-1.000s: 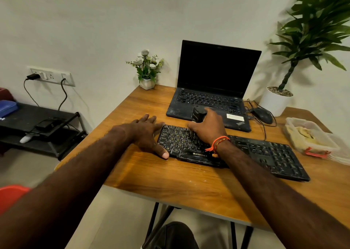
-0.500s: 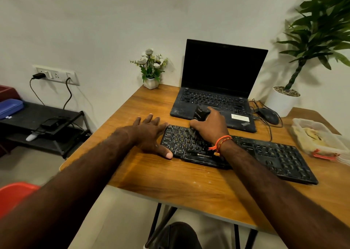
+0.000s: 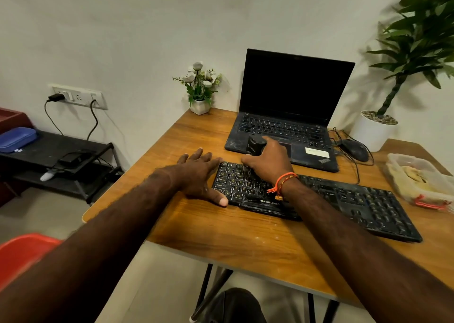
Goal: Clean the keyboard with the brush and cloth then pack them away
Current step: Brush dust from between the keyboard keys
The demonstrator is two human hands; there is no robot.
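Now gripping the brush (image 3: 255,144) in the right hand (image 3: 266,163), bristles down over the keyboard (image 3: 344,199) left end; left hand (image 3: 199,175) flat, bracing that end. Best swept lightly along the rows. Cloth probably inside the container (image 3: 417,175) right of the keyboard.

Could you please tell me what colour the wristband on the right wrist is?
Orange, the wristband shows in the head view.

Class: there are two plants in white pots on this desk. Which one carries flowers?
The small plant beside the laptop's left side: it has white blooms; the tall plant at the right has leaves only.
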